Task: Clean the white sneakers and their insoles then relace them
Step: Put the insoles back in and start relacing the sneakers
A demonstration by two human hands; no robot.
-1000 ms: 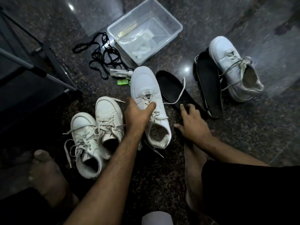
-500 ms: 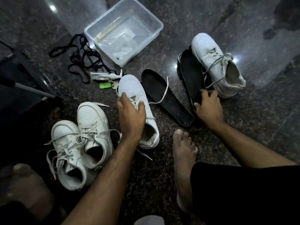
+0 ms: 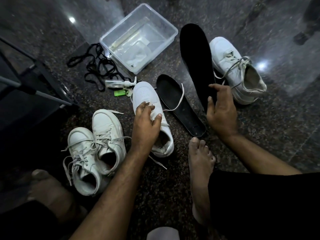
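Note:
My left hand (image 3: 146, 125) grips the laced top of a white sneaker (image 3: 147, 94) that stands on the dark floor in the middle. My right hand (image 3: 221, 111) holds a long black insole (image 3: 195, 54) by its heel end, lifted and pointing away from me. A second black insole (image 3: 174, 101) lies flat between the two hands, with a white lace end draped across it. Another white sneaker (image 3: 237, 70) sits at the right, just beyond the raised insole.
A pair of white sneakers (image 3: 97, 149) stands at the lower left. A clear plastic tub (image 3: 169, 30) with a brush and cloth sits at the back. Black laces (image 3: 93, 66), a small spray bottle (image 3: 119, 83) and a green tag (image 3: 119, 93) lie nearby. My bare foot (image 3: 200, 163) rests below the insole.
My right hand has picked the long insole up off the floor beside the right sneaker. My left hand has slid forward along the middle sneaker's laces.

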